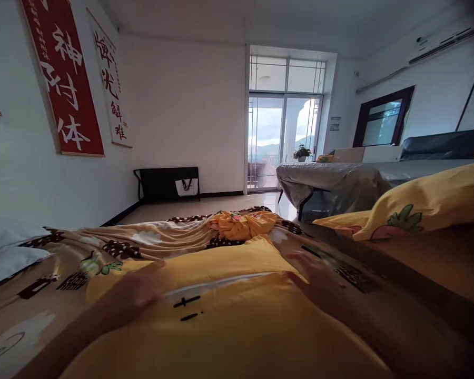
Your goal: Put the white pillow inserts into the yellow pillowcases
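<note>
A yellow pillowcase (229,326) with small black marks lies in front of me. A strip of white (217,284) shows along its long slit, and a yellow flap lies beyond that. At the slit's left end, my left hand (146,284) is closed on the cloth, its fingers slightly blurred and partly hidden. My right hand (306,268) pinches the edge at the right end, thumb and fingers on the fabric. The hands are about the slit's width apart. Under the pillowcase spreads a brown patterned blanket (146,237).
Bunched yellow cloth (237,223) rests on the blanket ahead. To the right is another yellow pillow (430,200) with a carrot print; a white pillow (11,250) lies at left. Beyond stand a plastic-covered table (339,173) and a black folded panel (161,184) with a white bag (187,187).
</note>
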### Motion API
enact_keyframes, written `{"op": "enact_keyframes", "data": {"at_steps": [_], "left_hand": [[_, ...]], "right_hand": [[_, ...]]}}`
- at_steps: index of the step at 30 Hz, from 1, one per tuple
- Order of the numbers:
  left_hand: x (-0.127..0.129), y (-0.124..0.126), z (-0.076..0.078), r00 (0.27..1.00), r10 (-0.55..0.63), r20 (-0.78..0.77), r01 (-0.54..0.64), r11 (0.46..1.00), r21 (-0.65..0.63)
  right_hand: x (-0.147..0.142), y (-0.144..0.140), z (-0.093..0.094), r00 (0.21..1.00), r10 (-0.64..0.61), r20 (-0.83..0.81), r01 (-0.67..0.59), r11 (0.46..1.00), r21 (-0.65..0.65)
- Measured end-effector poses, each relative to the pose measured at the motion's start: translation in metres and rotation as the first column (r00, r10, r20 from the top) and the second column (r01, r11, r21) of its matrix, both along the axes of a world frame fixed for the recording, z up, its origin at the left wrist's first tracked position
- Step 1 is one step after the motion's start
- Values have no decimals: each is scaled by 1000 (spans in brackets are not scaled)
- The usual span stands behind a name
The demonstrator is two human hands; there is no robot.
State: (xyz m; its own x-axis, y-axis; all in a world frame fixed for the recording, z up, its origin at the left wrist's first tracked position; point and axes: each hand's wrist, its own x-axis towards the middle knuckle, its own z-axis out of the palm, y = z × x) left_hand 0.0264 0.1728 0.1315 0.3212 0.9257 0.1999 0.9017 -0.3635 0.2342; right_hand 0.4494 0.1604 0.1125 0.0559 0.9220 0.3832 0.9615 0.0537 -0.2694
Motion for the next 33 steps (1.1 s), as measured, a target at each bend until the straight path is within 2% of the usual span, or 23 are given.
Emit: {"op": "enact_keyframes", "data": {"at_steps": [2, 3, 4, 6, 7, 10, 13, 16, 18, 20, 22, 25, 27, 30, 33], "left_hand": [[38, -6, -4, 994, -96, -54, 96, 995, -11], [52, -6, -8, 989, -125, -77, 124, 992, -21], [63, -5, -12, 985, -144, -95, 141, 989, -31], [69, -2, -24, 982, -146, -116, 143, 989, -37], [65, -1, -31, 984, -132, -117, 129, 991, -29], [27, 0, -56, 995, -41, -89, 44, 998, 38], [-31, -2, -86, 995, 98, -37, -94, 992, 83], [-81, -2, -118, 975, 217, 48, -220, 974, 54], [-97, -3, -134, 963, 253, 91, -258, 965, 48], [-99, -5, -141, 956, 272, 111, -280, 958, 59], [-93, -8, -134, 949, 290, 121, -298, 953, 57], [-84, -12, -98, 937, 328, 119, -334, 942, 34], [-82, -15, -63, 932, 343, 116, -350, 936, 43], [-80, -20, -6, 913, 369, 175, -393, 911, 123], [-71, -27, 38, 876, 403, 265, -466, 850, 245]], "right_hand": [[-41, 6, 1, 978, 207, -9, -207, 978, 5], [-63, 11, 0, 931, 364, -34, -364, 931, 19], [-84, 16, -1, 881, 468, -67, -467, 884, 33], [-116, 25, -7, 817, 570, -85, -570, 821, 25], [-124, 28, -11, 814, 574, -86, -575, 818, 20], [-116, 34, -20, 865, 497, -61, -497, 868, 24], [-72, 37, -27, 940, 341, 22, -341, 940, 0], [-26, 42, -38, 984, 131, 121, -121, 989, -90], [-6, 44, -50, 989, 35, 145, -11, 987, -161], [1, 44, -60, 987, -1, 158, 31, 983, -182], [1, 42, -65, 983, 2, 181, 27, 987, -160], [-2, 40, -50, 982, 25, 189, 4, 988, -151], [-2, 39, -25, 986, 33, 163, -15, 994, -108], [-1, 39, 22, 990, 18, 139, -26, 998, 56], [-5, 42, 56, 982, -25, 187, -18, 975, 221]]}}
